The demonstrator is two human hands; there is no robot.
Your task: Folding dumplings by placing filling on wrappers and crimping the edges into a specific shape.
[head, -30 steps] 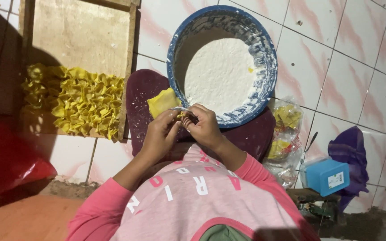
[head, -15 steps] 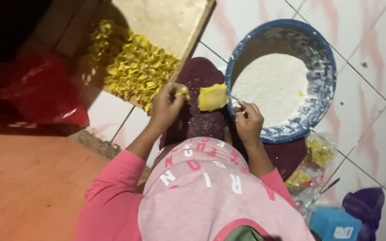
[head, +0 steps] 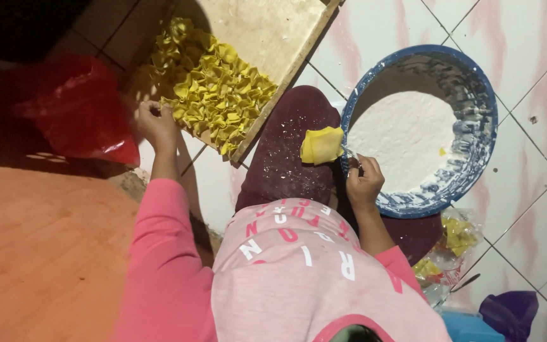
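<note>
Yellow folded dumplings [head: 213, 95] crowd the wooden tray [head: 273, 38], where the left hand [head: 154, 123] reaches with fingers curled, contents unclear, while the right hand [head: 363, 183] grips a small utensil by the blue bowl [head: 476, 164], a wrapper stack [head: 321, 144] close alongside.

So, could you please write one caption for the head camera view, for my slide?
Left hand at the tray's pile of folded yellow pieces; right hand holds a small utensil by the blue bowl.

1. The left hand [head: 154, 122] is resting at the edge of the wooden tray [head: 272, 33] holding folded yellow wrappers [head: 213, 95].
2. The right hand [head: 363, 182] is gripping what is probably a small utensil [head: 351, 154] beside the blue basin [head: 484, 152].
</note>
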